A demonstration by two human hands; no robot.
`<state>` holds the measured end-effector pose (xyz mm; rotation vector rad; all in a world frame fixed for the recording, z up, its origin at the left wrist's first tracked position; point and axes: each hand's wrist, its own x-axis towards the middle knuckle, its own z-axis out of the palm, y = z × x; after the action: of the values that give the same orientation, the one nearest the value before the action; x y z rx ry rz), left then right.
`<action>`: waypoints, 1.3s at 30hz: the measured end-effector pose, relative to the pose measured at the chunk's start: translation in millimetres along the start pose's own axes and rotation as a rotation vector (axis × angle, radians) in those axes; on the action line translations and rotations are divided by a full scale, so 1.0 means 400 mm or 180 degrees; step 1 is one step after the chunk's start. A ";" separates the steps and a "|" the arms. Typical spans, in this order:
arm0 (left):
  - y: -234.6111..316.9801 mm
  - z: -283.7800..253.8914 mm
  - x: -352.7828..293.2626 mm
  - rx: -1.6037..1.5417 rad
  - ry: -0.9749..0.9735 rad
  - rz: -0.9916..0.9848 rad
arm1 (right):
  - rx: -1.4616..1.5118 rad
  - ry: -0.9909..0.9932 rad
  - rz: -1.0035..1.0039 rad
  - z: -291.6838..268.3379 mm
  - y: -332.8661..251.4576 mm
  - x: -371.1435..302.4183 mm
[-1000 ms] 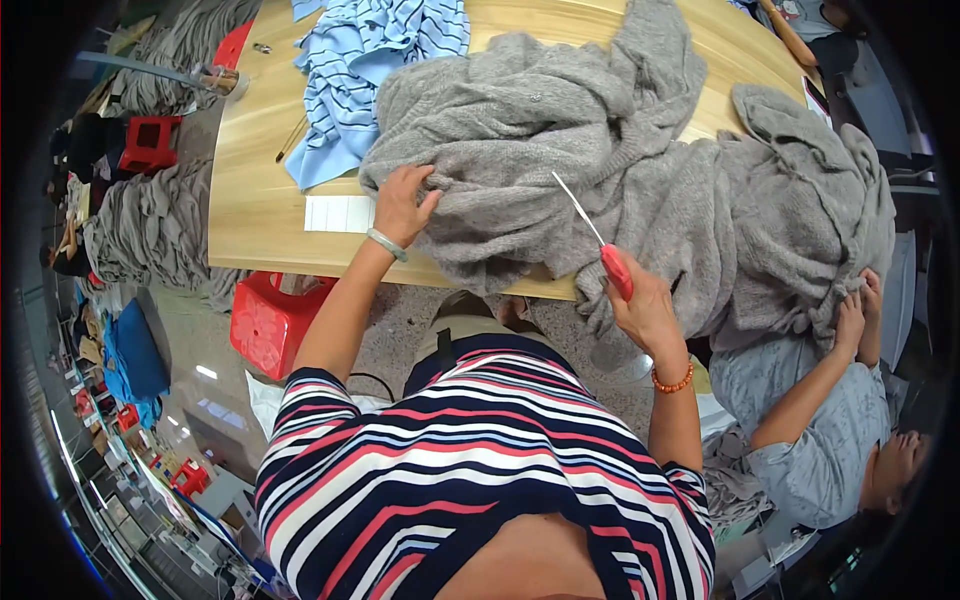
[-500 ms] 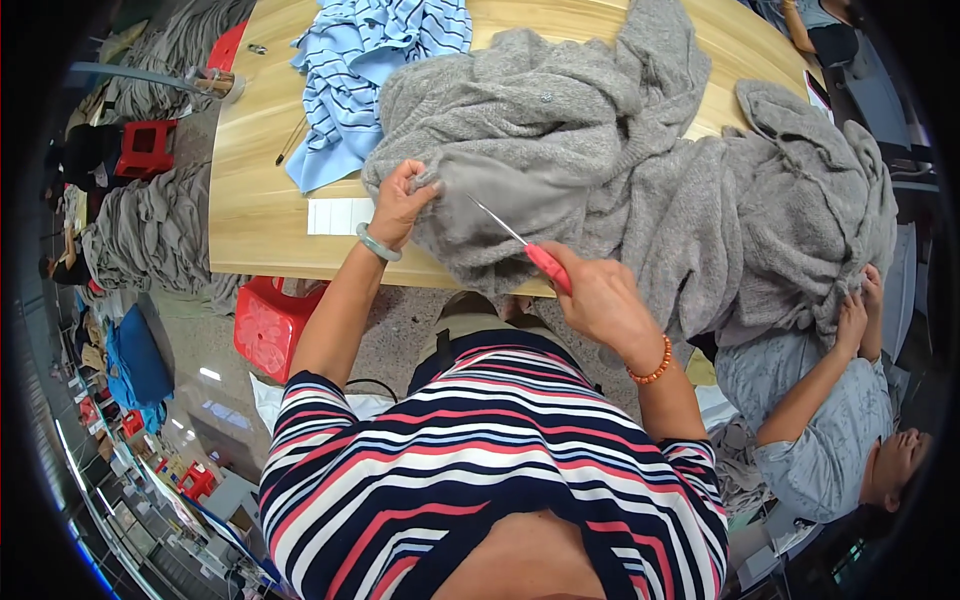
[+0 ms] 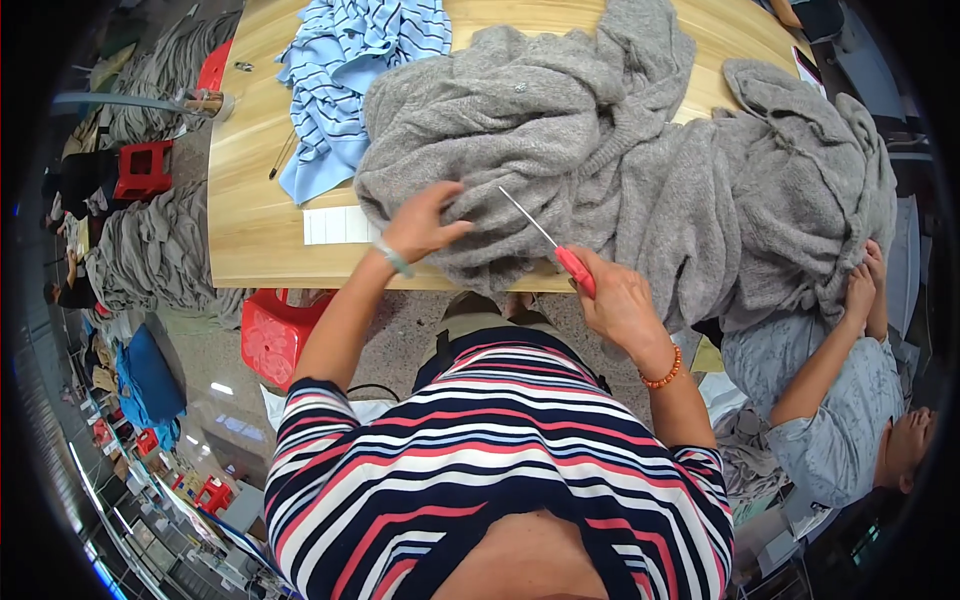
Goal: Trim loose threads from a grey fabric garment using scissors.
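Observation:
A heap of soft grey knit fabric (image 3: 490,130) lies over the near part of the table, with folds running off to the right. My left hand (image 3: 425,225) is over its near left edge, thumb and fingers apart, holding nothing. In my right hand (image 3: 620,305) is a red-handled tool (image 3: 577,272) with a thin, pointed metal shaft. The shaft slants up and left over the grey fabric; whether its tip touches the cloth is unclear. Beside my left hand, a white paper strip (image 3: 335,225) lies partly under the heap.
A light blue striped garment (image 3: 340,80) lies left of the heap on the wooden table (image 3: 245,200). On the right, a co-worker's hands (image 3: 865,285) hold the same grey fabric. A red stool (image 3: 275,335) stands below the table's left front edge.
My left hand has let go of the gathered fabric edge and opened. The smooth inner patch is now covered by knit. My right hand has moved slightly right and down with the tool.

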<state>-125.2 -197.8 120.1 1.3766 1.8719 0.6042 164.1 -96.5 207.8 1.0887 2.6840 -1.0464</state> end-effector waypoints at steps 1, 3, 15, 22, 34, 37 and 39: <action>0.021 0.031 0.030 -0.0006 -0.0004 0.0031 | -0.0024 -0.0018 0.0063 0.002 0.007 -0.004; 0.048 0.080 0.073 -0.0256 0.0527 0.0278 | -0.0053 -0.0016 0.0144 -0.003 0.014 -0.013; 0.035 0.149 0.105 -0.0598 0.0467 0.0223 | 0.0009 0.0049 0.0369 -0.022 0.051 -0.082; 0.030 0.156 0.130 -0.1953 0.0549 0.0280 | -0.0070 -0.0377 0.0251 -0.039 0.039 -0.121; 0.021 0.103 0.098 -0.3486 -0.0409 -0.0131 | 0.0123 -0.0603 -0.0034 -0.071 0.002 -0.102; 0.039 0.095 0.079 -0.3894 -0.0229 -0.0509 | 0.0007 -0.0419 0.0100 -0.048 0.016 -0.089; 0.025 0.091 0.069 -0.4123 -0.0327 -0.0638 | -0.0098 -0.0195 0.0281 -0.044 0.017 -0.083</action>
<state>-95.4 -170.3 97.1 0.3360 1.0539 1.2738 196.6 -101.8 227.2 1.1390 2.5708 -1.0034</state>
